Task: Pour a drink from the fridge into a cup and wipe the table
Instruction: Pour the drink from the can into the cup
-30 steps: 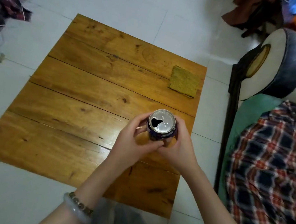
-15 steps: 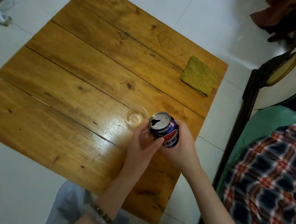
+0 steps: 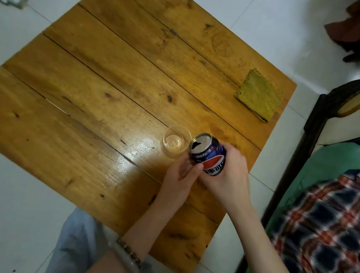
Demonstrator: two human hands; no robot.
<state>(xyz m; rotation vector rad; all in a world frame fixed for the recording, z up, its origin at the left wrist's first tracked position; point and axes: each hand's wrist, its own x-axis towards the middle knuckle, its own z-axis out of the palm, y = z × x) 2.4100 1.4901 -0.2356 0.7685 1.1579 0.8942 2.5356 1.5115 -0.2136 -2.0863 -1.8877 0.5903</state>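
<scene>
While the right hand [image 3: 229, 175] wraps the can [image 3: 209, 155] from the far side, the left hand [image 3: 182, 178] curls its fingers against the can's near side (top already open). Tilted, the can's mouth leans toward the cup [image 3: 176, 141] just left of both hands; the cup looks nearly empty. Beyond the right hand lies the cloth [image 3: 258, 96] on the table [image 3: 90, 78].

Both of your forearms are bare, with no sleeves in view. Your left wrist carries two bracelets: a smooth, pale, translucent bangle [image 3: 124, 260] and, just beside it toward the left hand [image 3: 179, 177], a strand of small dark beads [image 3: 129, 250]. Your legs are covered by light grey-blue trousers [image 3: 73, 246].
</scene>
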